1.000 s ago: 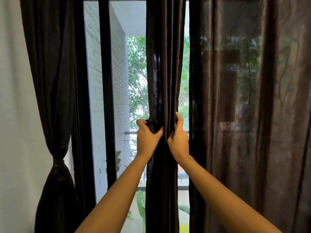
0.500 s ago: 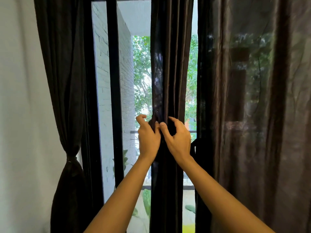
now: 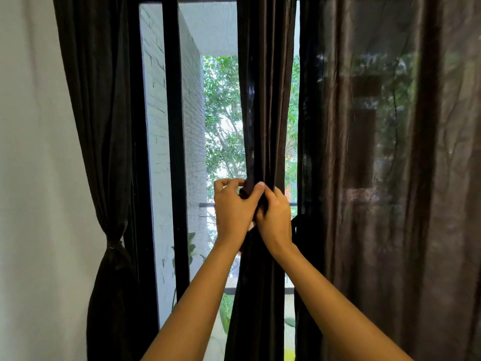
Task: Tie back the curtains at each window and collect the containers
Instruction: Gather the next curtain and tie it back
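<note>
A gathered dark brown curtain (image 3: 265, 100) hangs in the middle of the window. My left hand (image 3: 231, 207) and my right hand (image 3: 274, 214) meet at its front at mid height. Both pinch a dark tie-back strap (image 3: 246, 190) wrapped round the bunched cloth; the left thumb presses over the strap's end. Most of the strap is hidden behind the fingers. Another dark curtain (image 3: 104, 126) at the left hangs tied at its waist by a band (image 3: 114, 244).
A wide loose dark curtain (image 3: 390, 178) covers the right half of the view. A black window frame post (image 3: 174, 152) stands between the left curtain and the middle one. A white wall (image 3: 33, 178) fills the far left.
My hands have come closer together on the middle curtain, from gripping either side of it to overlapping at the strap. The view has shifted left, so everything sits further right.
</note>
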Motion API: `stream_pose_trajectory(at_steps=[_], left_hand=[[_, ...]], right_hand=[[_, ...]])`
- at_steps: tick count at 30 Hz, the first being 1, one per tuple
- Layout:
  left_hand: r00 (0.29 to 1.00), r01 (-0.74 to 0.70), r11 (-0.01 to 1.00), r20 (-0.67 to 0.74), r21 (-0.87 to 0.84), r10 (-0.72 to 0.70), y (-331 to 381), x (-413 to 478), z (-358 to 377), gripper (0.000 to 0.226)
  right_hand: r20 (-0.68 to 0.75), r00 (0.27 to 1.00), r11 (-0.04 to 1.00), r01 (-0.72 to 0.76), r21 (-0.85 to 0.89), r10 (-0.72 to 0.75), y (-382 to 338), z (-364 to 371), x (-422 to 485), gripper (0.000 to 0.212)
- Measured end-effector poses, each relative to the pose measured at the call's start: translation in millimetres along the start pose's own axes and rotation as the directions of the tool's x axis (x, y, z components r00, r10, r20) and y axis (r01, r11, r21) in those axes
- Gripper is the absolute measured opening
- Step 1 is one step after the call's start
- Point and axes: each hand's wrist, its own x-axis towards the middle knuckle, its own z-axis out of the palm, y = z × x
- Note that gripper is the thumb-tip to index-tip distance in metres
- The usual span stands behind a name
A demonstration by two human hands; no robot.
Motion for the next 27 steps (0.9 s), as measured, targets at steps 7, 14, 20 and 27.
stream_pose_trajectory(at_steps=[7,14,20,27], left_hand=[[0.997,0.073,0.997,0.003,-0.007,-0.073,2.6,21.6,-13.3,0.038],[0.977,0.156,0.957,0.179,-0.243,-0.114,-6.6,24.0,-24.2,0.005],[0.962,0.100,0.971,0.270,-0.218,-0.038,6.5,16.0,-22.3,0.022],[0.982,-0.026,0.988,0.182,-0.151,0.054,11.7,5.1,-14.5,0.021]], right_hand=[[-0.002,1.000,1.000,-0.018,0.000,0.018,10.9,-14.6,3.8,0.057],[-0.016,0.998,0.997,-0.062,-0.053,0.061,11.4,-14.8,-0.6,0.062],[0.023,1.000,1.000,0.020,-0.023,-0.019,-7.4,-10.0,-10.7,0.057],[0.048,0.998,0.998,0.047,-0.037,-0.045,-15.1,-3.1,-15.5,0.054]])
